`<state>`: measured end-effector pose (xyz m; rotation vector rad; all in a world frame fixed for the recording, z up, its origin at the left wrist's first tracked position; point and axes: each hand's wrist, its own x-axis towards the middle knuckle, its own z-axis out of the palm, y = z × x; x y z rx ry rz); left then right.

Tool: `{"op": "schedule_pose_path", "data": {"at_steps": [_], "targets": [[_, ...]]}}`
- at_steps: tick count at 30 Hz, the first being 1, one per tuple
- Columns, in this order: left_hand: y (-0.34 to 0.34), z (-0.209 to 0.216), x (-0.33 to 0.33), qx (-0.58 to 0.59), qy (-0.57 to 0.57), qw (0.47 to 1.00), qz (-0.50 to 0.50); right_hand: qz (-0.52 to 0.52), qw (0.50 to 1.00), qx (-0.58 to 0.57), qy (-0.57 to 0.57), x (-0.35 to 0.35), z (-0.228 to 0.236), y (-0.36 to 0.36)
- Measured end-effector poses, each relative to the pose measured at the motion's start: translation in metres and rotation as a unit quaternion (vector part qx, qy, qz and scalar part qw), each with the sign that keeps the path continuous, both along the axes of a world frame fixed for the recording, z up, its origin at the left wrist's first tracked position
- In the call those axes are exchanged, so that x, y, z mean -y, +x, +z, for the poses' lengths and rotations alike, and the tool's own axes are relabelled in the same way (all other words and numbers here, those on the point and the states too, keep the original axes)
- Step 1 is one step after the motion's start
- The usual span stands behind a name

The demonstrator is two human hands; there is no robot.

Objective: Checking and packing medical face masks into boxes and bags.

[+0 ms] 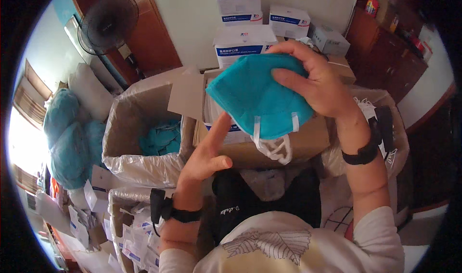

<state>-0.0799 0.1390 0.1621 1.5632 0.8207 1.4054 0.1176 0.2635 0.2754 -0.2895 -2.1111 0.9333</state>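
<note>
My right hand grips a teal folded face mask by its upper right part, thumb on the front and fingers over the top edge. White ear loops dangle from its lower edge; whether several masks are stacked there I cannot tell. Below and left of the mask, my left hand is open with thumb and fingers apart, its fingertips close to the mask's lower left edge. An open white box with a raised cardboard flap stands behind the mask, partly hidden by it.
A plastic-lined carton with teal masks stands left; another lined carton with white straps is at right. White packets fill a lower left carton. Printed boxes are stacked behind. Teal-filled bags and a fan are farther left.
</note>
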Motion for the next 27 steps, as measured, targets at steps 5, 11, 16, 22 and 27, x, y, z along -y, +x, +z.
{"op": "schedule_pose_path", "data": {"at_steps": [5,11,16,22,27], "targets": [[0.041,0.021,-0.007,0.099,-0.080,0.991,-0.035,0.040,0.998,0.012,-0.043,0.003,0.001,-0.012],[0.067,-0.008,-0.008,0.072,-0.207,0.975,-0.037,-0.054,0.998,-0.020,0.008,-0.005,-0.011,-0.008],[0.022,-0.029,0.016,0.034,-0.253,0.966,0.033,-0.127,0.988,-0.080,-0.041,-0.022,-0.010,0.020],[0.037,-0.014,0.023,0.037,-0.283,0.957,-0.047,-0.170,0.976,-0.111,-0.078,-0.024,-0.010,0.018],[0.044,0.000,0.043,-0.049,-0.273,0.957,-0.084,-0.129,0.981,-0.093,-0.115,-0.045,-0.028,0.023]]}}
